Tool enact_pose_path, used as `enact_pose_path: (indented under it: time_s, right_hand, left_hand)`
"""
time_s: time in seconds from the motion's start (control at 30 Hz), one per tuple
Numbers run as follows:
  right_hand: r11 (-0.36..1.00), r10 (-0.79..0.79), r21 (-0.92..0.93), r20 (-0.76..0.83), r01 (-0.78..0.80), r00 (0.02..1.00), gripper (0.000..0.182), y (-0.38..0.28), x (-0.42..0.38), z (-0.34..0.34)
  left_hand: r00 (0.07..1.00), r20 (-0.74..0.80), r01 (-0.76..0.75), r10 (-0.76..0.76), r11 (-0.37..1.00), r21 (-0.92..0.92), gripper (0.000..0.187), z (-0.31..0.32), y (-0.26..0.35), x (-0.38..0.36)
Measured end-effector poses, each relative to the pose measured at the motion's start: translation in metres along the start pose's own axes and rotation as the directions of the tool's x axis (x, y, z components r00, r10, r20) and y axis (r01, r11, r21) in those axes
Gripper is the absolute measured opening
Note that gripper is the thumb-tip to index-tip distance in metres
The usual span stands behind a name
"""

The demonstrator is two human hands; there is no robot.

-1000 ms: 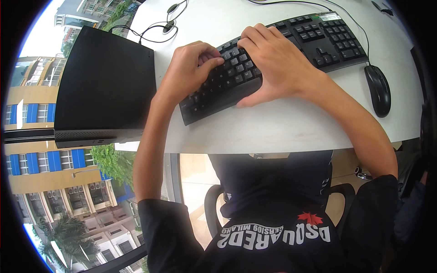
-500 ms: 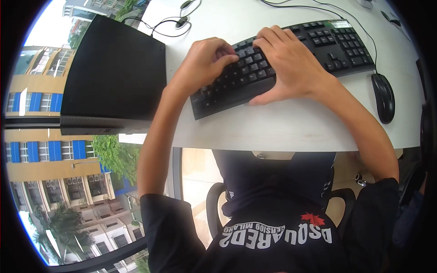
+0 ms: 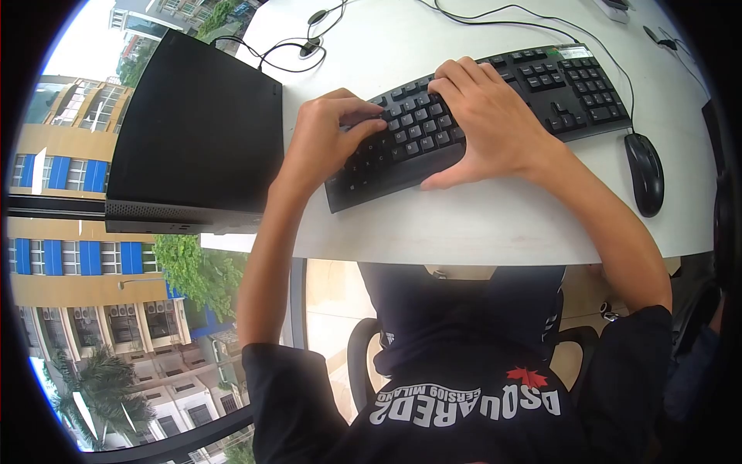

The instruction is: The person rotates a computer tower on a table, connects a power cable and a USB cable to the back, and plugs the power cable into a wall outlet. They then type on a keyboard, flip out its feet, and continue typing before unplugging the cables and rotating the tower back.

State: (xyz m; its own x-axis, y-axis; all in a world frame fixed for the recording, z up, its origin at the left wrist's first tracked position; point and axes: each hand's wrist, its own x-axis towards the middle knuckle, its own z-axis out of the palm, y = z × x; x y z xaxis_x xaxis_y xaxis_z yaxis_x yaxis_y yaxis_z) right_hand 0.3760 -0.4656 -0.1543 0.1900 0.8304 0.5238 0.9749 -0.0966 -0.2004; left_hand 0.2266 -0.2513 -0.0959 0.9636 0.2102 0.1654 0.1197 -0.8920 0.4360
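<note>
A black keyboard (image 3: 533,89) lies slanted on the white desk. My right hand (image 3: 495,116) is closed across its middle, fingertips near the back edge and thumb at the front edge. My left hand (image 3: 332,135) is over the left part of the keyboard, with thumb and forefinger brought together in a pinch beside the upper left keys. Whatever may be between those fingertips is too small to make out. Toward the left end, the key spots look darker and flatter than the raised keys between my hands.
A black computer case (image 3: 197,131) stands at the left, by the window. A black mouse (image 3: 644,174) rests right of the keyboard. Thin black cables (image 3: 309,46) run along the back of the white desk (image 3: 479,224). A chair armrest (image 3: 362,363) shows below.
My left hand has shifted left along the keyboard, its pinch moving a little down and away from my right hand. The right hand keeps its hold. The whole view has shifted slightly.
</note>
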Motion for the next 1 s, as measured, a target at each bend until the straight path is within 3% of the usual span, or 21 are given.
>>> enact_pose_path:
  time_s: [0.1,0.3,0.4,0.6,0.83,1.0]
  right_hand:
    - [1.0,0.002,0.001,0.003,-0.002,1.0,0.098,0.0,0.0,0.0]
    - [1.0,0.004,-0.001,0.007,-0.004,1.0,0.098,-0.001,0.0,0.0]
    - [0.996,-0.078,-0.053,-0.132,0.072,0.988,0.095,0.003,0.0,0.005]
    - [0.997,-0.077,-0.016,-0.138,0.076,0.987,0.097,0.001,0.001,0.004]
    - [0.993,-0.094,-0.08,-0.176,0.081,0.98,0.097,0.002,0.001,0.004]
    - [0.994,-0.094,-0.077,-0.184,0.081,0.978,0.097,0.004,0.002,0.007]
  left_hand:
    - [0.998,0.046,0.054,-0.052,0.998,-0.04,0.022,-0.004,-0.002,0.006]
    - [1.0,0.0,0.028,-0.028,0.999,-0.026,0.02,0.003,-0.002,0.002]
    - [1.0,0.012,0.025,-0.025,0.999,-0.024,0.021,0.002,-0.007,0.005]
    - [0.999,0.029,0.048,-0.046,0.998,-0.052,0.024,0.003,-0.004,0.002]
    - [0.997,-0.075,-0.023,0.021,0.999,-0.037,0.019,0.007,0.006,-0.006]
    - [0.998,-0.058,-0.033,0.033,0.999,0.003,0.02,0.006,0.004,-0.004]
